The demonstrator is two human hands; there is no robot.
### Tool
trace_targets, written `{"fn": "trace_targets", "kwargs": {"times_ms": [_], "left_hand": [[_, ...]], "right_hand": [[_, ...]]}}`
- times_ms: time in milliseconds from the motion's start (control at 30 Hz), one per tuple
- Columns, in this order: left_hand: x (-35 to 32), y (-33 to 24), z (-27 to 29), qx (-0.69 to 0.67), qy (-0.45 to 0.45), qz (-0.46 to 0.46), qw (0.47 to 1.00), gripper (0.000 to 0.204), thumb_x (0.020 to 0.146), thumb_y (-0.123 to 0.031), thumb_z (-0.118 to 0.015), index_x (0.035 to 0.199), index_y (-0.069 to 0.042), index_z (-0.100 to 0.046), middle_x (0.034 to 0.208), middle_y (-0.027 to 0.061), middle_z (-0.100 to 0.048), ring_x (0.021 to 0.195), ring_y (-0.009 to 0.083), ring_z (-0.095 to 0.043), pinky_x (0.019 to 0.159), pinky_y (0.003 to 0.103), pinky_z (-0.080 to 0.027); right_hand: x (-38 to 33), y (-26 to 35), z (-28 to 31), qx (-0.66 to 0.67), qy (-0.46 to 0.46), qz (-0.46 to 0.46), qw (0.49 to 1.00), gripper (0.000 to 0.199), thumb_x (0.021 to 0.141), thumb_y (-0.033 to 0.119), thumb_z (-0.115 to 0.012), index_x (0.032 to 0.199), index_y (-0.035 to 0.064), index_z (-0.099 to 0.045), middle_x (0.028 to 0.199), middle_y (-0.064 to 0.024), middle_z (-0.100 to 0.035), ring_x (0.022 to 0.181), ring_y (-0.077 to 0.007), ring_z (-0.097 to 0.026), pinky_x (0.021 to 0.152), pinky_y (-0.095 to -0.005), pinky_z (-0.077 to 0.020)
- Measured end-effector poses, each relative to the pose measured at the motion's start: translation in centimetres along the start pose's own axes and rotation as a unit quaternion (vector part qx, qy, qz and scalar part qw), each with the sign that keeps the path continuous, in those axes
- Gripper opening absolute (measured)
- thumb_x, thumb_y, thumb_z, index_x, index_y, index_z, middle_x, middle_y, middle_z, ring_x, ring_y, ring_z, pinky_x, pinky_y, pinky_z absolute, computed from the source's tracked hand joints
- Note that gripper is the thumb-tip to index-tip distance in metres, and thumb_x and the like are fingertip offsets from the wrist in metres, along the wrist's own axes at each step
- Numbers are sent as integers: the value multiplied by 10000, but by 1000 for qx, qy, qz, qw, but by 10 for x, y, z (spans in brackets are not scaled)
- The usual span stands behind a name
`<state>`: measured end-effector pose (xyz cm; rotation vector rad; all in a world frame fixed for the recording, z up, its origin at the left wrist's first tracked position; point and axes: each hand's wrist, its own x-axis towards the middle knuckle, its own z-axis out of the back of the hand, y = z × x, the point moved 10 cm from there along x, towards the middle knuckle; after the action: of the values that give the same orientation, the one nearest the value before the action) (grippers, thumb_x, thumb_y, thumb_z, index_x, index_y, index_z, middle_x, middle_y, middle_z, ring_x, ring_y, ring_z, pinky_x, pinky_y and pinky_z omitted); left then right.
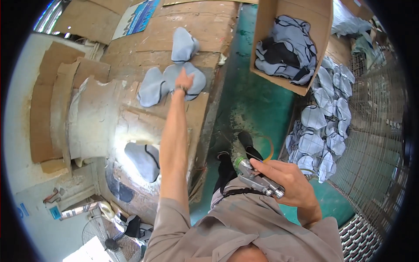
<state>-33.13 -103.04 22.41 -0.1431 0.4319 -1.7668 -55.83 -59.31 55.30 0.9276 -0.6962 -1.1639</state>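
Observation:
My left arm stretches out over the cardboard-covered table, and my left hand [184,80] rests on a grey fabric piece [197,77] with rounded lobes, its fingers apart. Beside it on the left lies a similar grey piece [151,87], and another grey piece [182,45] sits just beyond. Close to my body, my right hand [286,180] is wrapped round a silver spray gun [257,179] with a green fitting. A brightly lit grey piece with a dark edge [143,160] lies on the table left of my forearm.
On the right stands an open cardboard box [288,83] holding grey and black pieces. Below it, many pale grey pieces [313,118] lie on a wire mesh rack [366,144]. A yellowish hose [271,148] hangs near my feet. A fan [111,242] stands at the lower left.

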Motion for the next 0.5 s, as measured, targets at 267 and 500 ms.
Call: {"fn": "trace_targets", "kwargs": {"times_ms": [267,500], "left_hand": [[-345,-41,-173,-480,268,134,825,359,960,-287,-705,1234,-55,-703,903,6,-712,709,76,-601,621,252,-503],[-575,127,-173,-485,63,413,769,385,983,-224,-655,1322,-42,-635,1063,82,-752,926,172,-724,737,295,-572]], "right_hand": [[14,-17,16,11,71,32,997,740,747,67,-722,1455,22,-508,1088,-141,-688,895,-358,-674,767,-408,-546],[30,20,-15,-12,164,92,982,840,680,31,-720,1486,54,-485,1134,-163,-678,957,-382,-665,801,-419,-532]]}}
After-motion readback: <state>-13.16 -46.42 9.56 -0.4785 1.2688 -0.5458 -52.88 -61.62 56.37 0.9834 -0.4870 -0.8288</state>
